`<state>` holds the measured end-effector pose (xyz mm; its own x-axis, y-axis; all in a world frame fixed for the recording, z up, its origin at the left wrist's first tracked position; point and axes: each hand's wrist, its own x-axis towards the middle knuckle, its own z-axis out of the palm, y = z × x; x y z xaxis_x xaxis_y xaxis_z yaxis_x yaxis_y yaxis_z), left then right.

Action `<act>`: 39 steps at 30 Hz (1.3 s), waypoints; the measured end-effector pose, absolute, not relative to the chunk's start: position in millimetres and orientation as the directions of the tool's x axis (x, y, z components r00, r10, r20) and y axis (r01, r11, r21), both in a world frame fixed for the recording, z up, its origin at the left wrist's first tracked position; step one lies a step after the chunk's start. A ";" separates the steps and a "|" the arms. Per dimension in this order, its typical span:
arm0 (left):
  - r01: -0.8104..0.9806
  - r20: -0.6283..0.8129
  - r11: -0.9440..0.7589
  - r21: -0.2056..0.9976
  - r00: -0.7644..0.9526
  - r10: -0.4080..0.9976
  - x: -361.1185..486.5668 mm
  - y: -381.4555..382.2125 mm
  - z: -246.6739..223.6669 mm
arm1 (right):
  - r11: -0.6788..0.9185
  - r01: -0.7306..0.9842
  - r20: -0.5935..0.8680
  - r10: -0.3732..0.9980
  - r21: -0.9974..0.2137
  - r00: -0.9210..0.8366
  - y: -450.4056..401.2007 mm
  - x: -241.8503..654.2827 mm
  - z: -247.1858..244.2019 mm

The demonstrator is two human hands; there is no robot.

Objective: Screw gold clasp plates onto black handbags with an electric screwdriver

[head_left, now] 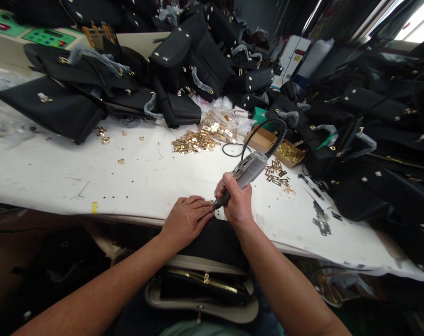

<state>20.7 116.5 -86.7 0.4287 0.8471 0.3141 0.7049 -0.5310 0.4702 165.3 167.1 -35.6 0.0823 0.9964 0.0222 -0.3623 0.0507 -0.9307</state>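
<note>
My right hand [237, 200] is wrapped around a grey electric screwdriver [250, 169], thumb along its side. The tool tilts down to the left, and its tip meets a small gold fitting [213, 205] at the table edge. My left hand [189, 215] lies flat with fingers stretched over the flap of a black handbag [215, 242], fingertips beside the screwdriver tip. The bag rests on my lap against the table, its mouth gaping, with a gold zipper [201, 279] and beige edging in view. The exact contact at the tip is partly hidden by my fingers.
Gold metal plates [194, 141] lie heaped on the white table [75, 172]. A cardboard box [289, 154] holds small gold pieces, with gold frames [277, 172] nearby. Black bags [54, 105] crowd the left, back and right. The screwdriver's black cable [280, 123] loops behind it.
</note>
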 end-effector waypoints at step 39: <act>0.700 0.367 -0.547 0.459 0.412 0.834 21.2 116.7 -92.0 | 0.088 -0.418 0.037 0.991 -0.904 0.129 163.1 168.7 -36.7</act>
